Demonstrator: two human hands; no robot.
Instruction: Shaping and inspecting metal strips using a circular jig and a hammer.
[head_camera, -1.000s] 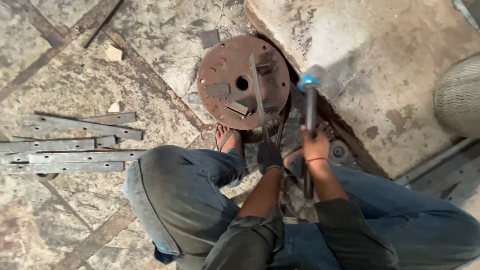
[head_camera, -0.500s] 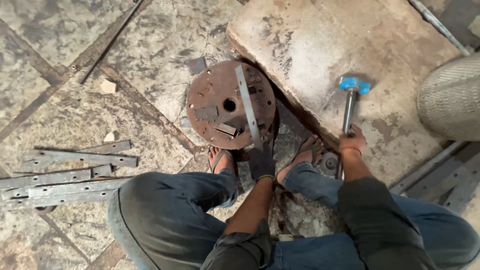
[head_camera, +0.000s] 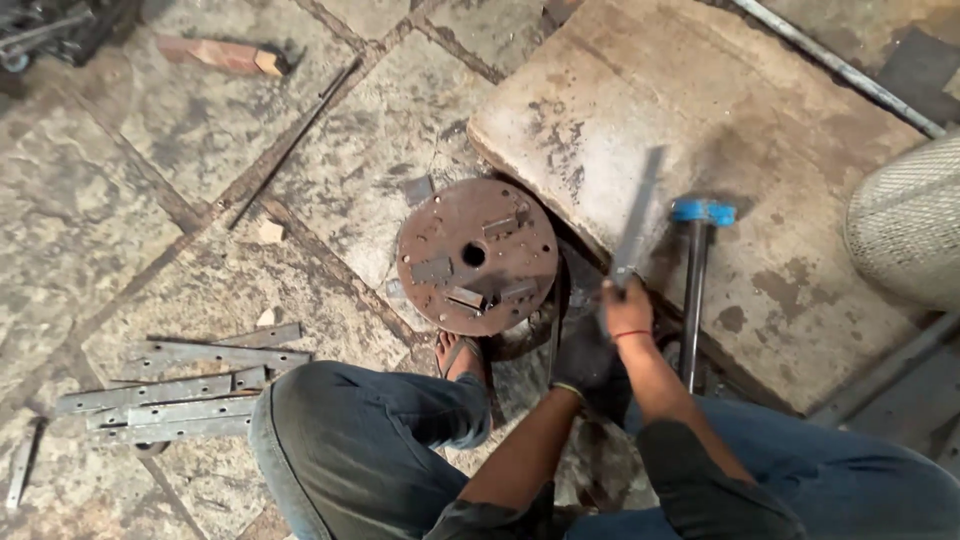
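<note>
My right hand, with a red thread at the wrist, grips a flat metal strip. The strip is blurred and points away from me over the stone slab. My left hand wears a dark glove and sits low beside the rusty round disc; its fingers are too dark to read. A hammer with a blue head and a steel handle lies on the slab just right of my right hand, untouched. The disc has a centre hole and small metal pieces on top.
A pile of flat metal strips lies on the stone floor to my left. A wooden block is at the far left, a thin rod near it. A woven basket stands right, with a pipe behind. My sandalled foot is under the disc.
The strip has left the disc and my gloved left hand; my right hand now holds it over the slab. The hammer has left my right hand and lies on the slab.
</note>
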